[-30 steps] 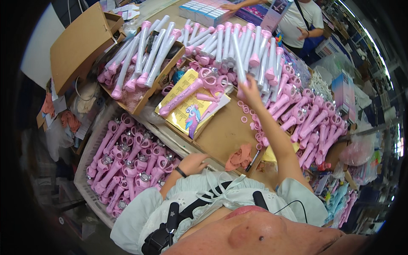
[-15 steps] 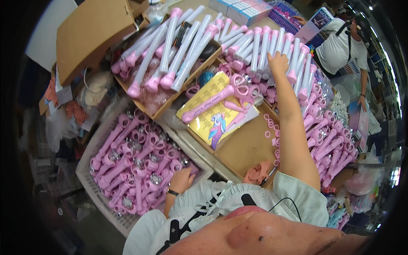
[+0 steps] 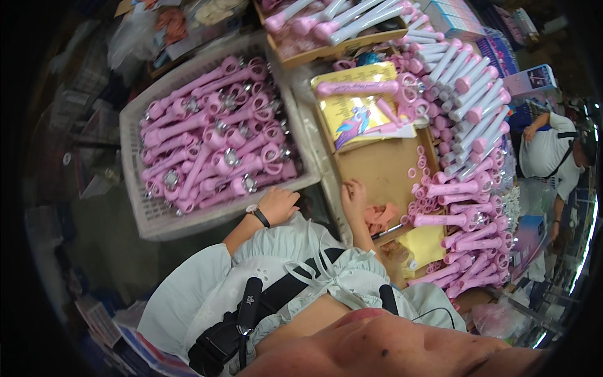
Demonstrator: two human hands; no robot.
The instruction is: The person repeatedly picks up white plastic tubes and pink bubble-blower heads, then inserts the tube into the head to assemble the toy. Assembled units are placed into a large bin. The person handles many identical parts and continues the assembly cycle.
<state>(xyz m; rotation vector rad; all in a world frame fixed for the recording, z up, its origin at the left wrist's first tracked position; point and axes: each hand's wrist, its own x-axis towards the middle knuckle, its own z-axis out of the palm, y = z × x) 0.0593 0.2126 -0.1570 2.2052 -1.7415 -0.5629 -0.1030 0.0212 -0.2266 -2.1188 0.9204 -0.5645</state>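
My left hand [image 3: 280,205] has its fingers curled at the near rim of a pale plastic crate [image 3: 142,221]; whatever they may grip is hidden. The crate holds a heap of pink toy wand handles [image 3: 204,157] with silvery round parts. By the left edge of a cardboard tray [image 3: 375,169], my right hand [image 3: 355,196] rests with fingers loosely apart and nothing visible in them. Inside the tray lie a yellow printed card [image 3: 355,116], a pink wand handle [image 3: 361,87] across it, small pink rings [image 3: 422,162] and a crumpled salmon-coloured piece [image 3: 381,218].
Pale tubes with pink ends [image 3: 465,81] are piled beyond the tray to the right. More pink handles [image 3: 468,257] lie nearer on the right. A cardboard box [image 3: 292,55] with tubes stands at the back. Another person [image 3: 549,147] is at the far right.
My right hand has come back from the tube pile to the tray's left edge. My left hand has left the crate's contents for its near rim. The view has turned and shifted.
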